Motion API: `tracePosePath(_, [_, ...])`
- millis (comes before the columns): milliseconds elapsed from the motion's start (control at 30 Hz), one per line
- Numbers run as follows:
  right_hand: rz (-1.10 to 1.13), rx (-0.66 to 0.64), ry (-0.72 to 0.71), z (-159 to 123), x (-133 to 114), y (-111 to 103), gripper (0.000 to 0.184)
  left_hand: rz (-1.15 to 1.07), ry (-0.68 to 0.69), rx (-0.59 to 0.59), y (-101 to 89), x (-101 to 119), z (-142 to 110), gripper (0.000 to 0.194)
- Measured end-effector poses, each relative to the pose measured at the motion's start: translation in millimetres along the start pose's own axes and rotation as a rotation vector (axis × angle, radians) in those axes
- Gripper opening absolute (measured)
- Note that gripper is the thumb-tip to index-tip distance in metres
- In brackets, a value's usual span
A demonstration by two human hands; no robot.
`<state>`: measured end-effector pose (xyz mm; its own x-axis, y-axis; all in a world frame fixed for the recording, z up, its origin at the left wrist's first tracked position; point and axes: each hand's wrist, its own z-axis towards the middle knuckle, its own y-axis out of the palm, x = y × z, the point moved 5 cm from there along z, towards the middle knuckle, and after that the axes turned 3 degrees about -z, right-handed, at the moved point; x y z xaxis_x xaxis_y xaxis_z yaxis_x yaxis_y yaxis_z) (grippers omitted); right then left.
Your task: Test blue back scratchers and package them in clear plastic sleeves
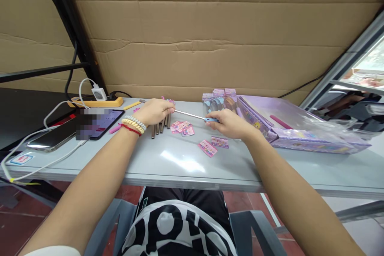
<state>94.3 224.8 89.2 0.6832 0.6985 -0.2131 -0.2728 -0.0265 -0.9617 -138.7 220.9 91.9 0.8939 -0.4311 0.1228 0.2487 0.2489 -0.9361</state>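
Observation:
A thin extended metal rod with a blue handle, seemingly a telescopic back scratcher [189, 115], stretches between my hands above the table. My left hand [156, 111] pinches its far left end, where the tip is hidden by my fingers. Around the blue handle on the other end, the fingers of my right hand [225, 123] are closed. Several metal tubes [161, 127] with pink claw-like heads lie beside and partly under my left hand. Small pink printed cards [183, 127] are spread between the hands, with another card [207, 148] nearer to me.
Wrapped packs [218, 102] with blue and brown pieces stand behind my right hand. To the right is a purple printed box [312, 141] with a pink stick and clear plastic. Phones [55, 135], white cables and a yellow power strip [115, 101] occupy the left. Cardboard [204, 44] walls the back.

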Motion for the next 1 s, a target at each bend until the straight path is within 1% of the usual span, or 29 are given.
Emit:
tracePosePath(100, [0.127, 0.008, 0.039, -8, 13, -11, 0.031, 0.007, -0.042, 0.035, -6.2, -20, -2, 0.038])
tracePosePath(200, [0.227, 0.013, 0.114, -18, 35, -21, 0.034, 0.022, -0.053, 0.096, -14.2, -39, -7, 0.044])
tracePosePath(267, [0.274, 0.053, 0.181, -24, 54, -29, 0.037, -0.009, -0.086, 0.133, -19.8, -51, -12, 0.046])
tracePosePath(333, [0.319, 0.122, 0.206, -31, 69, -37, 0.040, -0.049, -0.156, 0.168, -25.6, -63, -18, 0.044])
tracePosePath(400, [0.370, 0.251, 0.207, -37, 82, -47, 0.041, -0.078, -0.224, 0.211, -32.0, -73, -24, 0.042])
tracePosePath(467, [0.436, 0.395, 0.220, -44, 92, -56, 0.041, -0.091, -0.266, 0.250, -38.4, -78, -28, 0.040])
tracePosePath(567, [0.560, 0.592, 0.274, -56, 104, -65, 0.038, -0.058, -0.305, 0.293, -47.4, -76, -33, 0.037])
tracePosePath(633, [0.667, 0.727, 0.292, -63, 112, -70, 0.037, 0.025, -0.349, 0.342, -54.9, -71, -37, 0.037])
tracePosePath(700, [0.780, 0.880, 0.240, -70, 120, -75, 0.034, 0.124, -0.454, 0.454, -65.3, -68, -45, 0.042])
tracePosePath(767, [0.856, 1.020, 0.145, -77, 128, -79, 0.031, 0.205, -0.565, 0.570, -75.1, -67, -55, 0.046])
tracePosePath(800, [0.877, 1.072, 0.105, -79, 132, -81, 0.029, 0.233, -0.601, 0.606, -78.6, -67, -60, 0.047])
tracePosePath(900, [0.900, 1.193, 0.033, -84, 138, -86, 0.020, 0.290, -0.637, 0.650, -84.2, -70, -67, 0.044])
tracePosePath(1000, [0.942, 1.322, 0.043, -86, 140, -90, 0.008, 0.326, -0.656, 0.720, -87.6, -76, -70, 0.042])
